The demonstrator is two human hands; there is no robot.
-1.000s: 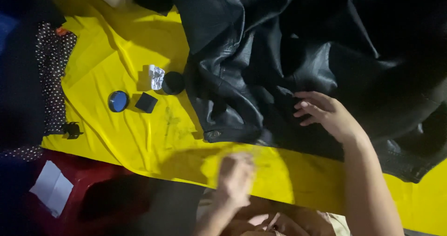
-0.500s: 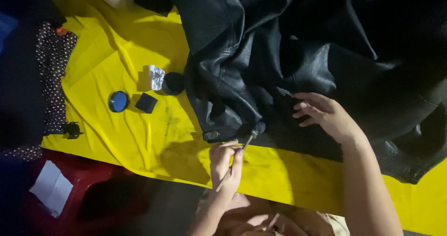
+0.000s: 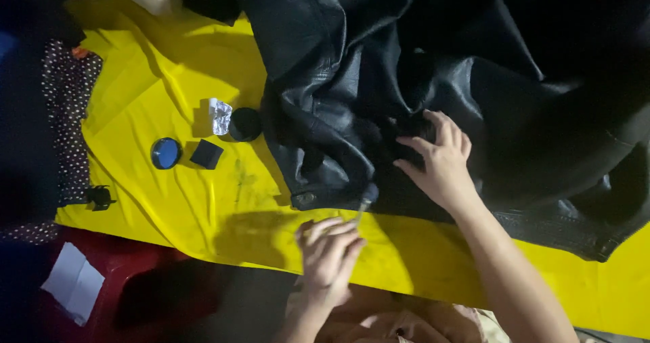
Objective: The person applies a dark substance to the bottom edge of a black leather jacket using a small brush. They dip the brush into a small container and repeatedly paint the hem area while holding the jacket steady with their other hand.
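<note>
Black leather jacket [image 3: 420, 92] lies crumpled across the yellow cloth [image 3: 176, 65] — looks heavy, soft and floppy, best pinned flat or taken by the hem. Right hand [image 3: 440, 160] presses open on the jacket; left hand [image 3: 330, 251], just below the hem, pinches a thin dark-tipped applicator [image 3: 365, 199]. Half a second ago the left hand sat closer to the hem — the right has barely shifted.

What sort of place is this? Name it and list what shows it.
Probably a small leather repair or garment-care work spot. A black leather jacket lies spread on a yellow cloth, the right hand pressing it, the left hand holding a small applicator, with a round blue tin nearby.
</note>
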